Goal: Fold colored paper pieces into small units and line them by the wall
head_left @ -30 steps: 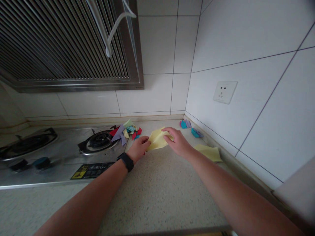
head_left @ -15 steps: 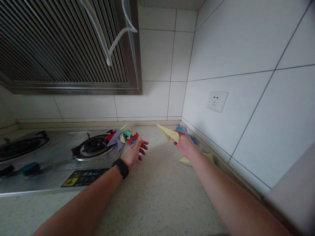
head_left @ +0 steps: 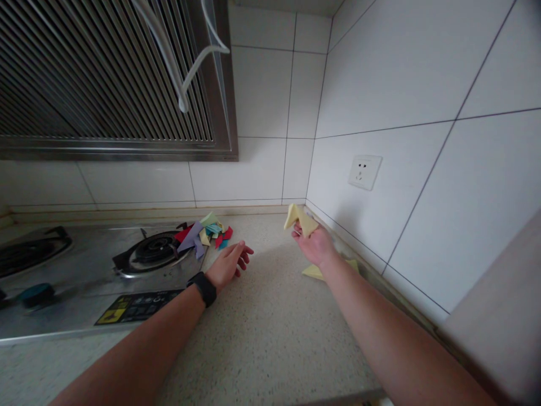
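Note:
My right hand (head_left: 318,246) pinches a pale yellow folded paper plane (head_left: 306,222) above the counter, near the back corner. The plane's folded wings face me, and its nose points away. Beneath my right forearm lies another yellow folded paper (head_left: 313,272), partly covered by the arm. My left hand (head_left: 230,263) hovers over the counter with its fingers loosely curled and apart, holding nothing. Just beyond it is a heap of coloured folded papers (head_left: 196,239) in purple, red, green, yellow and blue, spread across the stove's right edge and the counter.
A steel gas stove (head_left: 84,293) with black burners is on the left. Above it hangs a slatted range hood (head_left: 127,153) with a white cable (head_left: 169,59). White tiled walls meet behind the speckled counter (head_left: 262,338); a socket (head_left: 365,172) is on the right wall.
My right hand has turned the paper plane from pointing left to pointing away. The coloured papers behind that hand are now hidden. The view has shifted slightly right; my left hand stays about the same.

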Tool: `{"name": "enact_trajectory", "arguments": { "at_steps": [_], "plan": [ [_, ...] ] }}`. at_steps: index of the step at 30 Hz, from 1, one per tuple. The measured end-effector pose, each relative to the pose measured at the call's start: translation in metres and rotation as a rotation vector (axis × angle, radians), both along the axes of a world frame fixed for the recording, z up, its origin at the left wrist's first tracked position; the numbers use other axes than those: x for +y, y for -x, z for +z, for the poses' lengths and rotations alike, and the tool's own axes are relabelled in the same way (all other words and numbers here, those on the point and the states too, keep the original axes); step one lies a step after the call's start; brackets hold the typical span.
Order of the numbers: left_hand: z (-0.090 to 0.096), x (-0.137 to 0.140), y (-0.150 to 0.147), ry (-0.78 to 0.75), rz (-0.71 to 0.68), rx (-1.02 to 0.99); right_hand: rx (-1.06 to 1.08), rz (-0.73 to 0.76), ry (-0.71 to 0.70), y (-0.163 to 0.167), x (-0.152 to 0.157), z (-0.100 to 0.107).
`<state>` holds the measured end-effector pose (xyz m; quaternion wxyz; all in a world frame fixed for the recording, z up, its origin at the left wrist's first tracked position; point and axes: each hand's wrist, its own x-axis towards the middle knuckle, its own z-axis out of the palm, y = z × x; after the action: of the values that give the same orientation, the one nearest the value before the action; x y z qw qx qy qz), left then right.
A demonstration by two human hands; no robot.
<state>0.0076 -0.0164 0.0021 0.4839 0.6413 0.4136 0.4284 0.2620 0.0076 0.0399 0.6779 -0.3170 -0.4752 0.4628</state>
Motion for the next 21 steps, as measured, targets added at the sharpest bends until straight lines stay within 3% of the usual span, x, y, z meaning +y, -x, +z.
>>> {"name": "enact_trajectory", "arguments": {
  "at_steps": [5,12,21],
  "plan": [
    [0.003,-0.004,-0.002,-0.030,-0.048,0.074,-0.199,0.068,-0.079,-0.005,-0.011,0.007],
    [0.001,-0.006,-0.003,-0.060,-0.087,0.145,-0.035,0.297,-0.031,-0.006,-0.015,0.007],
    [0.003,-0.008,-0.001,-0.209,-0.093,0.291,-0.230,0.321,0.034,-0.004,-0.027,0.012]
  ]
}}
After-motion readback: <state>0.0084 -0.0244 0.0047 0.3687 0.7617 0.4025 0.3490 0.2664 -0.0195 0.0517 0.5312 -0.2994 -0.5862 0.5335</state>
